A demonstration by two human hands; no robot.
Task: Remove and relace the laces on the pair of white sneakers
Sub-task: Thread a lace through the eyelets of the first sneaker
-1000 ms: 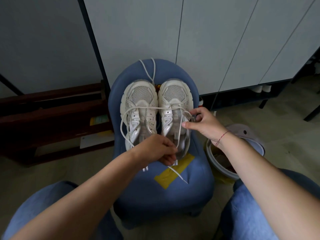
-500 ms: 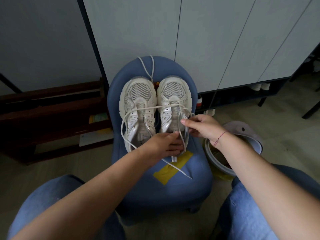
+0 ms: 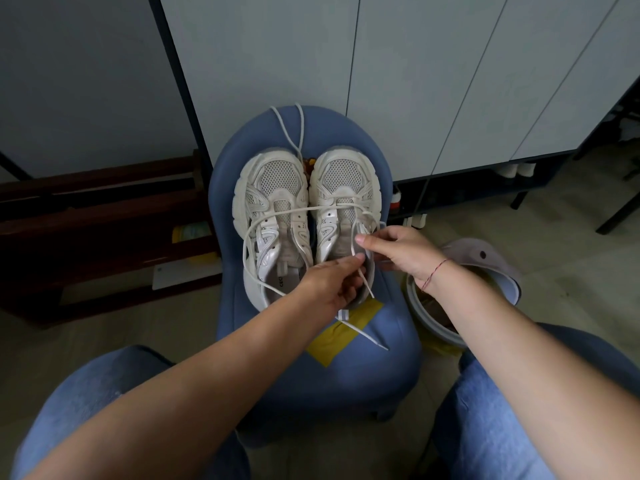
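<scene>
A home entryway: tall cabinet doors, padded blue stool, tiled floor

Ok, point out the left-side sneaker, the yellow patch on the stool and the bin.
Left-side sneaker [image 3: 277, 180]: head view, on its mesh toe.
Yellow patch [image 3: 334, 342]: head view, on the middle of the patch.
Bin [image 3: 420, 320]: head view, on its pale near rim.

We see the left sneaker and right sneaker, white mesh, upright side by side, toes toward the far edge of the stool; a loose lace loops across both.
</scene>
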